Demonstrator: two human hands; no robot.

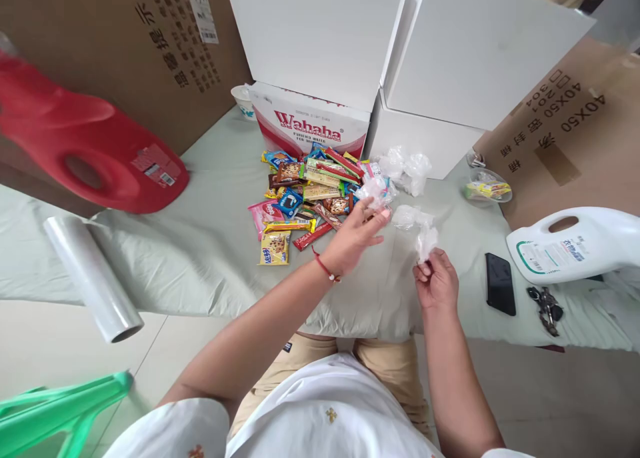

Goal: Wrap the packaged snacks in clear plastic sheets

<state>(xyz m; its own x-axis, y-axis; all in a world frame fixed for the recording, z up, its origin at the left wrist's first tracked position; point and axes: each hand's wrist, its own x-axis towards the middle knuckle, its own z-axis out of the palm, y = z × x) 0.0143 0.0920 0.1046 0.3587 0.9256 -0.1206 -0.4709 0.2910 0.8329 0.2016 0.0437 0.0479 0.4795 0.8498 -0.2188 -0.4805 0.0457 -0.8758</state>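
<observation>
My right hand (437, 279) pinches a crumpled clear plastic bag (427, 241) just above the cloth. My left hand (356, 237) reaches to the right edge of a pile of wrapped snacks (305, 195), its fingers stretched and apart. Another crumpled clear bag (371, 190) lies at its fingertips; whether they touch it I cannot tell. More crumpled bags sit behind, with a bunch (414, 171) near the white boxes and a flat one (406, 216) between my hands. A yellow biscuit packet (275, 247) lies at the pile's front left.
A Wahaha carton (313, 126) and white boxes (320, 35) stand behind the pile. On the left are a red jug (95, 145) and a film roll (93, 278). A bowl with packets (487, 186), white bottle (570, 245), phone (499, 283) and keys (546, 308) lie right.
</observation>
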